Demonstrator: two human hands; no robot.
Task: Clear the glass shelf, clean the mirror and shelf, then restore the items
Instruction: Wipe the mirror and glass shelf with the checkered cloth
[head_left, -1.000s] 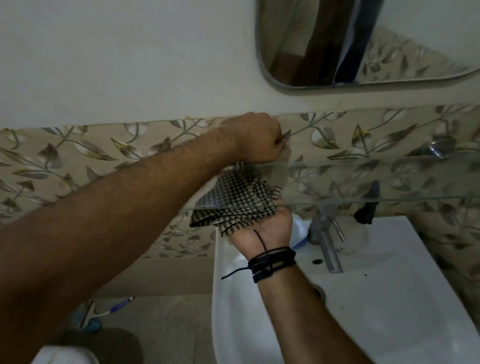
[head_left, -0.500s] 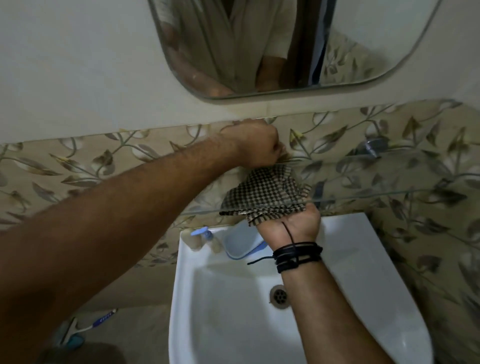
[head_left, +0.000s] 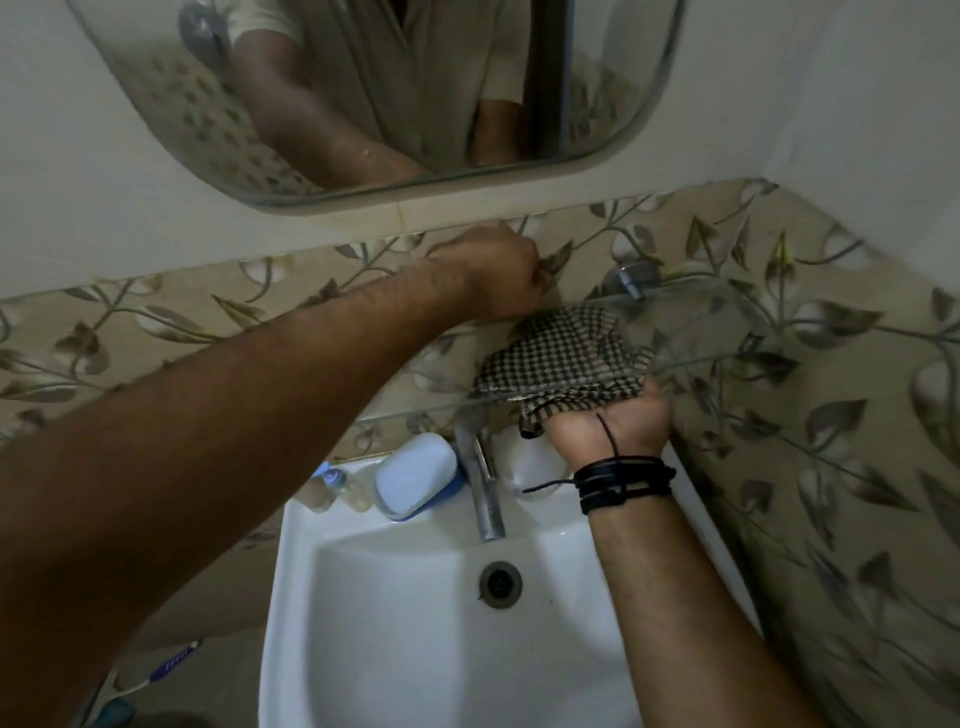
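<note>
Right hand (head_left: 608, 423) clenched on checkered cloth (head_left: 563, 358), pressed under glass shelf (head_left: 727, 332). Left hand (head_left: 493, 275) fisted at shelf rear edge; contents not discernible. Risk: excess upward pressure may dislodge or crack glass over sink (head_left: 415, 623).

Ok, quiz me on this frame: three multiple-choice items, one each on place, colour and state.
1. Where is the soap case? A on the shelf; B on the sink rim, left of the tap; C on the floor.
2. The cloth is: A plain blue; B checked dark and light; C white.
3. The right hand: A empty; B holds the cloth at the shelf; C on the tap.

Key: B, it sits beside the tap on the sink; B, the check pattern shows; B, the cloth is bunched in its grip under the glass.
</note>
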